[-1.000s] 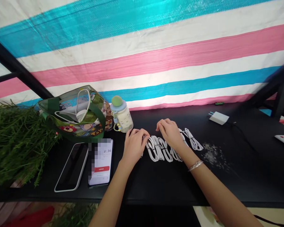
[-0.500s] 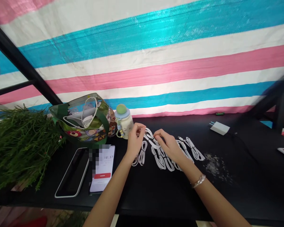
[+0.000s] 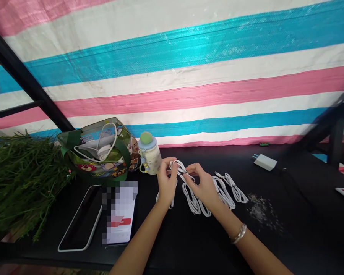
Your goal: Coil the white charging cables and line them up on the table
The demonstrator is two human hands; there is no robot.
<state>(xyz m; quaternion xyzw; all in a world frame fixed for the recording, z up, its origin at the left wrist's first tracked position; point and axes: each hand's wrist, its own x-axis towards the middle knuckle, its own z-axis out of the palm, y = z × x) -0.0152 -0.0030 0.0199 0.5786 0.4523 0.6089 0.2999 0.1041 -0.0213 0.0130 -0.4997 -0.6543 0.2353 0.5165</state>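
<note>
White charging cable (image 3: 180, 166) rises in a loop, gripped by your closed left hand (image 3: 166, 182) and pinched by your right hand (image 3: 204, 187), held above the coiled white cables (image 3: 223, 192) on the black table (image 3: 172, 244).

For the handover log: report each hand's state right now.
Left hand: closed, holding a coiled white charging cable.
Right hand: closed, pinching a white cable, apparently the same one.

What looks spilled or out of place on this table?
A scatter of pale specks lies on the black table just right of the white cables. It looks like spilled grit or powder, standing out against the dark top.
</note>
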